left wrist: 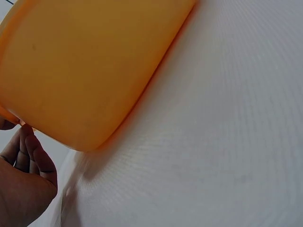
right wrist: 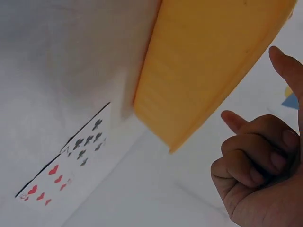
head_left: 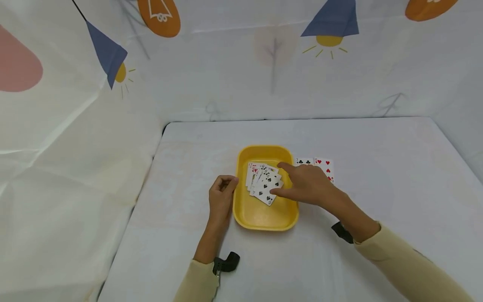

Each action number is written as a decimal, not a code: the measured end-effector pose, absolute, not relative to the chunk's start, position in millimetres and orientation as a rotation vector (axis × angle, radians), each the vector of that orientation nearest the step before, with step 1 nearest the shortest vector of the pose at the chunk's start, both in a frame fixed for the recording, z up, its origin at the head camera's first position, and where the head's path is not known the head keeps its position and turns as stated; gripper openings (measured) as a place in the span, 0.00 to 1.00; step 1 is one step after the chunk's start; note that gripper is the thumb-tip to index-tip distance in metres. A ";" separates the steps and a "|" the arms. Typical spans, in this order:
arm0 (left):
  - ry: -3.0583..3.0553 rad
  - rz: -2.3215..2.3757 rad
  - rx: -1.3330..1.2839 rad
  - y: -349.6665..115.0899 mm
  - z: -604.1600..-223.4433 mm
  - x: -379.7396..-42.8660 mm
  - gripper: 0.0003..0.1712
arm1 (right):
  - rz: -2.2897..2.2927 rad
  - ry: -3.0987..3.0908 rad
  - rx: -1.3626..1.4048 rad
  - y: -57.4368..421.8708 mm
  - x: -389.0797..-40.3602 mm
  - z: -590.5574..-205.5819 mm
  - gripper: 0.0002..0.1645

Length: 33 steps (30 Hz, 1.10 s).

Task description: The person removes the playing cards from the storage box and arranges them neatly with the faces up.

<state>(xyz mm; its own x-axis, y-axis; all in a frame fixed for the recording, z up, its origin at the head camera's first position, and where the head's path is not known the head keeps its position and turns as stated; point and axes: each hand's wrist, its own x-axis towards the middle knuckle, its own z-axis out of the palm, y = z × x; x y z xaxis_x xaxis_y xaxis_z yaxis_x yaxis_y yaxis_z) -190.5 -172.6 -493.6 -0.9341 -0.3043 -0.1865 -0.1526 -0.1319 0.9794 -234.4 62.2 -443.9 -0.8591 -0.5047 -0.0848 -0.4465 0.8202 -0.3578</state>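
Note:
A yellow tray [head_left: 266, 220] lies on the white table with several fanned, overlapping playing cards [head_left: 260, 178] inside, a spade card on top. My left hand [head_left: 220, 201] pinches the tray's left rim between thumb and fingers; the left wrist view shows those fingertips at the edge of the tray [left wrist: 90, 71]. Over the tray's right side reaches my right hand [head_left: 311, 184], thumb and index finger spread apart above the cards, nothing between them. In the right wrist view, the other fingers of this hand [right wrist: 260, 165] are curled in.
Just right of the tray, a seven of clubs [head_left: 304, 161] and a hearts card [head_left: 327, 167] lie face up side by side, partly behind my right hand. White fabric [head_left: 234, 75] with printed lamps hangs behind the table and along its left side.

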 end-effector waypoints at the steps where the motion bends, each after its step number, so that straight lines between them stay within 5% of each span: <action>1: -1.997 -2.226 0.525 -172.6 -494.1 -190.6 0.09 | -0.455 2.828 -0.768 57.9 -234.9 -444.3 0.50; 15: -1.985 -2.228 0.499 -176.1 -508.1 -195.7 0.08 | -0.173 2.854 -0.884 23.4 -248.0 -464.0 0.38; 33: -1.979 -2.198 0.442 -180.2 -526.8 -201.2 0.13 | 0.023 2.751 -0.792 10.5 -252.5 -466.1 0.39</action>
<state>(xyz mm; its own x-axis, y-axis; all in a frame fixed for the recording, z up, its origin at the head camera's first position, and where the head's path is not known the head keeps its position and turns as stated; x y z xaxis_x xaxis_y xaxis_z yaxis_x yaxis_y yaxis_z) -201.2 -180.2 -526.8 -0.9450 -0.3056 -0.1162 -0.0836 -0.1177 0.9895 -252.5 10.5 -466.1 -0.8113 -0.5193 -0.2684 -0.5237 0.8497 -0.0610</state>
